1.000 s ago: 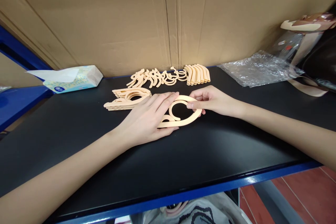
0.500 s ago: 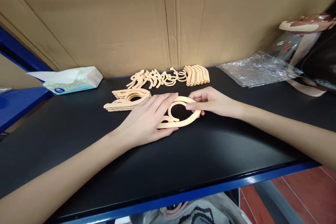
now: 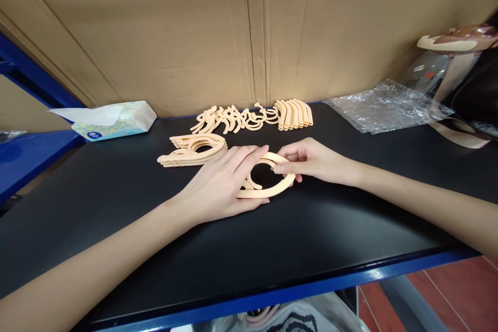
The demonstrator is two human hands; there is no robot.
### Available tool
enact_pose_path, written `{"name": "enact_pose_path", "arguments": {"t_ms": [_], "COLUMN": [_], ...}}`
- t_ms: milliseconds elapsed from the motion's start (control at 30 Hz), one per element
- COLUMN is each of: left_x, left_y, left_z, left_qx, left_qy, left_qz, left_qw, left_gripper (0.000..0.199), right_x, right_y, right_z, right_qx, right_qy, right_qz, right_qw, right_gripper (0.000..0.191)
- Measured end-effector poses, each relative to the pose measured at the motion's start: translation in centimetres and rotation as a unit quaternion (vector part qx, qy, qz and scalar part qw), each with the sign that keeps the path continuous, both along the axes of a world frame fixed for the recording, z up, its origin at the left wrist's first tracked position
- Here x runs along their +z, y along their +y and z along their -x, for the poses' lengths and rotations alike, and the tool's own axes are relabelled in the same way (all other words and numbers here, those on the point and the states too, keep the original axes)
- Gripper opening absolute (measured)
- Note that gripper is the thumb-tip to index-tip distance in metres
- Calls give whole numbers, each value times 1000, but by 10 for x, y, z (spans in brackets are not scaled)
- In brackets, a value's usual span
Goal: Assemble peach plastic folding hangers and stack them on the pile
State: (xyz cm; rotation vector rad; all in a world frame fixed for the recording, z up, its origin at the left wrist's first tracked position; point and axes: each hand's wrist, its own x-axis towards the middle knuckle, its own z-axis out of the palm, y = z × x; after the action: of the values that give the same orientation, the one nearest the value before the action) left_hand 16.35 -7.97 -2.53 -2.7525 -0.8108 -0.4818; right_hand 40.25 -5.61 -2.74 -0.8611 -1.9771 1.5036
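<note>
Both hands hold a cream plastic folding hanger [image 3: 278,188] just above the black tabletop. My left hand [image 3: 220,184] lies over its left part, fingers along the top edge and thumb below, hiding much of it. My right hand [image 3: 305,162] pinches the rounded right end, its thumb on the curved inner hook. Just behind my left hand lies a stack of similar folded hangers [image 3: 194,160]. Farther back is a row of loose cream pieces: curved arms [image 3: 210,120], hooks [image 3: 254,123] and a neat group of straighter arms [image 3: 294,115].
A tissue pack [image 3: 116,120] lies at the back left. Clear plastic bags [image 3: 389,106] and a strapped brown-lidded item [image 3: 459,40] are at the back right. Brown cardboard [image 3: 175,31] stands behind the table, whose front edge [image 3: 272,293] is blue.
The hanger's inner hook has shifted a little left against the outer frame, and my right thumb has moved slightly with it. The whole view has dropped slightly as my head moved.
</note>
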Motion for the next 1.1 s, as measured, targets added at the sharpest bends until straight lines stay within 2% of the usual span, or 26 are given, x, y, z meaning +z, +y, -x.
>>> {"name": "enact_pose_path", "arguments": {"t_ms": [300, 433, 500, 600, 700, 767, 833, 867, 967, 1100], "left_x": [0, 5, 16, 42, 67, 77, 78, 76, 66, 55], "left_y": [0, -2, -3, 0, 12, 23, 34, 40, 52, 58], "left_z": [0, 1, 2, 7, 21, 34, 50, 57, 75, 88], "left_qx": [11, 21, 41, 93, 182, 223, 257, 258, 241, 197], "left_qy": [-13, -19, -45, -105, -161, -149, -108, -86, -60, -65], "left_qz": [15, 14, 22, 43, 86, 105, 124, 144, 185, 198], "left_qw": [1000, 1000, 998, 989, 966, 958, 952, 952, 951, 958], "left_gripper": [82, 80, 71, 61, 62, 73, 80, 77, 74, 76], "right_x": [-5, 4, 16, 35, 43, 37, 24, 17, -2, -11], "right_y": [1, -2, -1, 4, 11, 15, 17, 18, 19, 21], "right_z": [0, -3, -7, -13, -19, -23, -28, -30, -35, -37], "right_qx": [0, 8, 6, -13, -4, 7, 13, 13, -1, -7], "right_qy": [-17, -50, -74, -126, -212, -267, -292, -299, -287, -262], "right_qz": [-46, -94, -144, -215, -283, -330, -381, -397, -419, -434], "right_qw": [999, 994, 987, 968, 935, 905, 877, 867, 861, 862], "right_gripper": [31, 35, 39, 41, 36, 36, 36, 37, 40, 37]}}
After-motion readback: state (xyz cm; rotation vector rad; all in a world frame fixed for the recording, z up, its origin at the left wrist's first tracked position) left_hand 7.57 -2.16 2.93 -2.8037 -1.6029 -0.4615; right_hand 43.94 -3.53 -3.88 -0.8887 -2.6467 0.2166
